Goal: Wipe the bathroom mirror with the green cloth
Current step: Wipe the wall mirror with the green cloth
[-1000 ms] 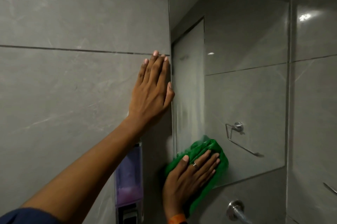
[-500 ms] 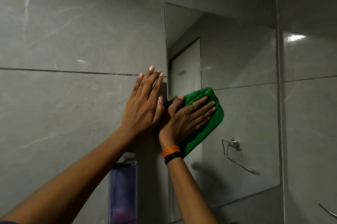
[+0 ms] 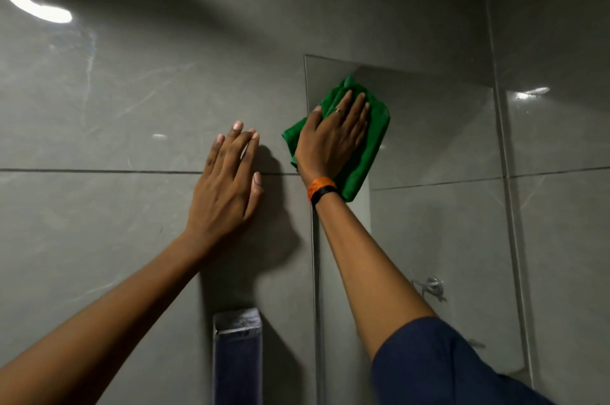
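Observation:
A frameless mirror (image 3: 435, 147) hangs on the grey tiled wall, right of centre. My right hand (image 3: 331, 137) lies flat on a folded green cloth (image 3: 374, 144) and presses it against the mirror's upper left corner. The cloth's left edge overlaps the mirror's edge onto the tile. My left hand (image 3: 227, 180) rests flat on the tile just left of the mirror, fingers together and pointing up, holding nothing.
A purple soap dispenser (image 3: 237, 355) is fixed to the wall below my left hand. The mirror reflects a chrome towel ring (image 3: 430, 287) and the opposite tiled wall. A side wall (image 3: 561, 173) meets the mirror's right edge.
My right hand has slid the green cloth up the mirror's left side, from the bottom corner to the top corner. The left hand stays flat on the tile. My view has tilted upward.

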Demonstrator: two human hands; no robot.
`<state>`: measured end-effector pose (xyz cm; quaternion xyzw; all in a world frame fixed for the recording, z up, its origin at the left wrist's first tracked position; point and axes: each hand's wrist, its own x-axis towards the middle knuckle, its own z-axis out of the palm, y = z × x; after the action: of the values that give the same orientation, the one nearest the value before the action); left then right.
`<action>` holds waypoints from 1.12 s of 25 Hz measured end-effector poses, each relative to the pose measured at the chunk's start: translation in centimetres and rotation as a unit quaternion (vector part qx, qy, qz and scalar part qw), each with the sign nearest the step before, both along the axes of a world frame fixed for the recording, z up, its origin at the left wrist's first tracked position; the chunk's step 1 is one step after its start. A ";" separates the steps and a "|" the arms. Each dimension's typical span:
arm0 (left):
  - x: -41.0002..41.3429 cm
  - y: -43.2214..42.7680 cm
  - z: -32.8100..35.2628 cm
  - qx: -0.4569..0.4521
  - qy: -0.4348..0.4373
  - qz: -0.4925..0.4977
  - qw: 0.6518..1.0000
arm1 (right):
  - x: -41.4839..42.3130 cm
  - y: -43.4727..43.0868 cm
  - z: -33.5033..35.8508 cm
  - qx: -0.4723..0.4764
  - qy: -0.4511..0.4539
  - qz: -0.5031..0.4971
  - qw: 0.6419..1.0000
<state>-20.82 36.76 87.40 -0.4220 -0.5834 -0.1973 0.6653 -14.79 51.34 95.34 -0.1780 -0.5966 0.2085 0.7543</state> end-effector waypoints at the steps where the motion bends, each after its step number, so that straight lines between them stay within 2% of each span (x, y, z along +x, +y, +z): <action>1: 0.0 -0.5 0.3 0.000 -0.003 0.008 1.000 | 0.1 0.0 1.0 0.013 0.003 0.006 1.000; 6: 0.8 -3.8 2.0 -0.008 -0.010 0.063 0.998 | 0.7 -0.8 5.3 0.073 0.025 0.081 0.994; 12: 1.9 -8.8 3.4 -0.008 -0.040 0.137 0.990 | 1.3 -5.9 7.1 0.138 0.024 0.282 0.949; 14: 2.0 -10.7 3.6 -0.007 -0.062 0.164 0.985 | 0.9 -8.8 5.7 0.167 0.012 0.307 0.937; 18: 1.8 -15.4 1.9 -0.021 -0.092 0.202 0.975 | -1.4 -14.0 -0.4 0.260 -0.030 0.237 0.935; 21: 1.1 -18.6 -1.5 -0.055 -0.116 0.221 0.967 | -2.5 -17.3 -6.2 0.277 -0.105 0.202 0.934; 24: 0.6 -21.6 -6.9 -0.078 -0.157 0.229 0.958 | -2.5 -20.0 -13.4 0.287 -0.146 0.187 0.928; 28: 0.8 -25.2 -18.9 -0.098 -0.257 0.210 0.938 | -1.4 -23.1 -26.0 0.275 -0.224 0.202 0.913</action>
<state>-20.06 11.57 68.48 -0.2877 -0.8266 -0.0964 0.4741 -16.19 28.23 69.35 0.1183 -0.8071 0.1387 0.5616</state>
